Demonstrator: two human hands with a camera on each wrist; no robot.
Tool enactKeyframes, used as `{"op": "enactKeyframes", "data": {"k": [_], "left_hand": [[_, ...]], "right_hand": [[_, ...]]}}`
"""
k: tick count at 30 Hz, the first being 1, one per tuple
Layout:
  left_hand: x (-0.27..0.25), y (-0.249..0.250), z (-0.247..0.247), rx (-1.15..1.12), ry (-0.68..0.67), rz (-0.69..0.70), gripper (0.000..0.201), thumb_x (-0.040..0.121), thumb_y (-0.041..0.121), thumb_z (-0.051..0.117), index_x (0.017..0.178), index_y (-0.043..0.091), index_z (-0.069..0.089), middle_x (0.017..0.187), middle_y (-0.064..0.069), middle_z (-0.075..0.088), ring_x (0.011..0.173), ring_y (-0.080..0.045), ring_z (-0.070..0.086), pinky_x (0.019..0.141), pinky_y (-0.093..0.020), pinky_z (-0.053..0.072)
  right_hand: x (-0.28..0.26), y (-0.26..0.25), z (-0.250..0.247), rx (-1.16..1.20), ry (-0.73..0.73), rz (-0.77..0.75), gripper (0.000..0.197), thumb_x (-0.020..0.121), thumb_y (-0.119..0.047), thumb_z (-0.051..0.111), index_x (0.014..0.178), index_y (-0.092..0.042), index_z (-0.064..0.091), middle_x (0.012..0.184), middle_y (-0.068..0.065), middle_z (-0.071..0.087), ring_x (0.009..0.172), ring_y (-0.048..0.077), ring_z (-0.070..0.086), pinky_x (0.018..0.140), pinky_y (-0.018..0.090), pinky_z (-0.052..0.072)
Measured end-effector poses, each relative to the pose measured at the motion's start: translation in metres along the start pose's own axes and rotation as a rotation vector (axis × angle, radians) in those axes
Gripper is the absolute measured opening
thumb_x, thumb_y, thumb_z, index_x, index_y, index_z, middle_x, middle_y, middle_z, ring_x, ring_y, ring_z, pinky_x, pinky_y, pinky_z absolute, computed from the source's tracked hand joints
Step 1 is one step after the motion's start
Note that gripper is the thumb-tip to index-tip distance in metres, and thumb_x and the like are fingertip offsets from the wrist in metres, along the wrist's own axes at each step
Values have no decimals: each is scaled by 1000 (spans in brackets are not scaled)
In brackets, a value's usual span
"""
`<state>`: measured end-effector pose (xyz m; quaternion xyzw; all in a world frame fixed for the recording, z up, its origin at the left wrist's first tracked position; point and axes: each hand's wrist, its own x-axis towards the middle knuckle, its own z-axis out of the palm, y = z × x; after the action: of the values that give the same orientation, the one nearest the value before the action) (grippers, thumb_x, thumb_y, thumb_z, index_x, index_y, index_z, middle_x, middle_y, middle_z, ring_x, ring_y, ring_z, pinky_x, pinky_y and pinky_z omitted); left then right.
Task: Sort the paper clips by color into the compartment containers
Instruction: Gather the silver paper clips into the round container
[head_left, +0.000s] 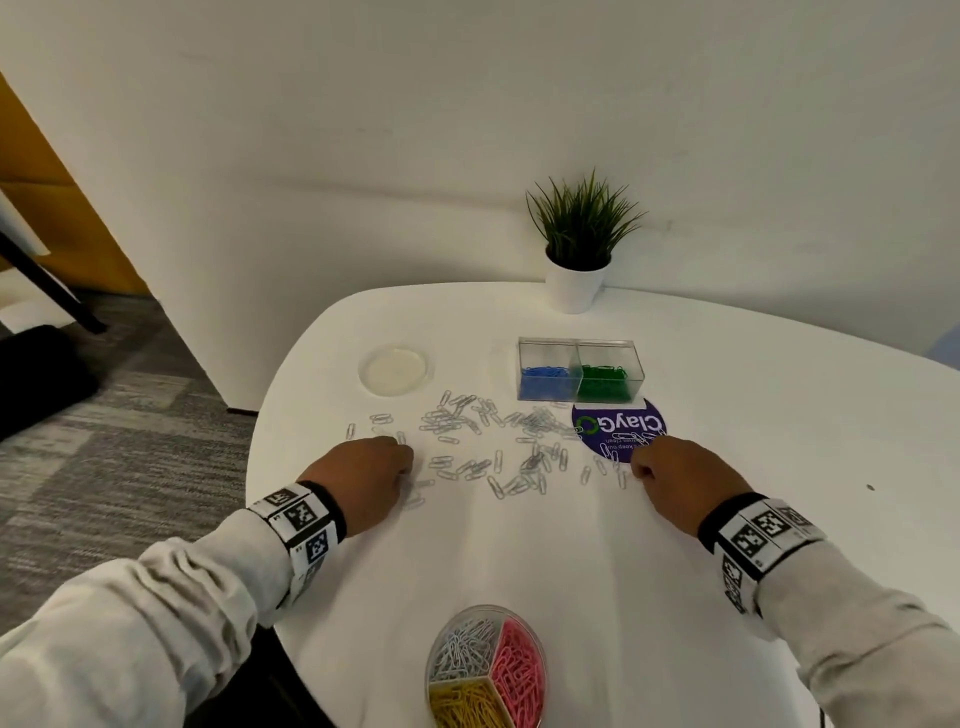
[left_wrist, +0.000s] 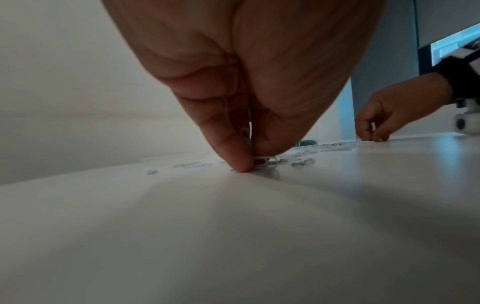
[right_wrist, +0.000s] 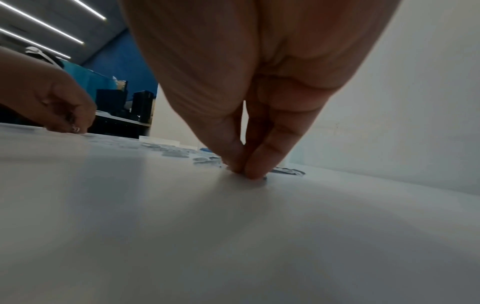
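Observation:
Several white paper clips lie scattered across the white table. At the left end of the scatter my left hand is curled, thumb and forefinger pinching a white clip against the tabletop. My right hand is curled at the right end, fingertips pressed together on a clip on the table, mostly hidden. A round three-part container near me holds white, pink and yellow clips. A clear rectangular box further back holds blue and green clips.
A round clear lid lies at the back left. A purple round sticker is under the right clips. A potted plant stands at the table's far edge by the wall. The table's left edge drops to carpet.

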<state>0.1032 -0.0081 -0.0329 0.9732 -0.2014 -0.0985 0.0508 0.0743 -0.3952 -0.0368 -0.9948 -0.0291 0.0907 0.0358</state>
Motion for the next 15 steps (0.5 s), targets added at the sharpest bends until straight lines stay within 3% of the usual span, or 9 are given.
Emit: {"op": "enactKeyframes", "data": {"k": [5, 8, 11, 15], "left_hand": [[-1, -1, -17, -150, 81, -123, 15, 88, 23, 55, 91, 29, 68, 93, 11, 68, 90, -15, 62, 79, -26, 47], [-14, 6, -31, -371, 148, -153, 9, 85, 22, 67, 83, 31, 70, 78, 16, 69, 79, -4, 64, 74, -19, 48], [-33, 14, -41, -548, 99, -133, 11, 81, 17, 75, 80, 28, 73, 70, 17, 70, 66, 0, 66, 71, -20, 53], [-57, 27, -46, -691, 23, -116, 12, 79, 12, 79, 79, 23, 75, 71, 6, 73, 64, -7, 69, 67, -23, 55]], "right_hand": [[-1, -4, -14, 160, 14, 79, 11, 86, -11, 54, 82, -21, 54, 81, -3, 60, 77, 20, 58, 67, 28, 47], [-18, -28, -30, 366, 141, 38, 13, 84, -12, 63, 83, -24, 58, 78, -8, 64, 74, 16, 62, 70, 26, 52], [-58, -86, -46, 634, 163, -216, 17, 81, -9, 70, 83, -25, 64, 78, -11, 68, 73, 5, 63, 66, 11, 47], [-97, -149, -43, 619, -55, -545, 12, 86, -15, 67, 88, -27, 67, 85, -14, 68, 76, -1, 61, 71, 13, 49]]}}
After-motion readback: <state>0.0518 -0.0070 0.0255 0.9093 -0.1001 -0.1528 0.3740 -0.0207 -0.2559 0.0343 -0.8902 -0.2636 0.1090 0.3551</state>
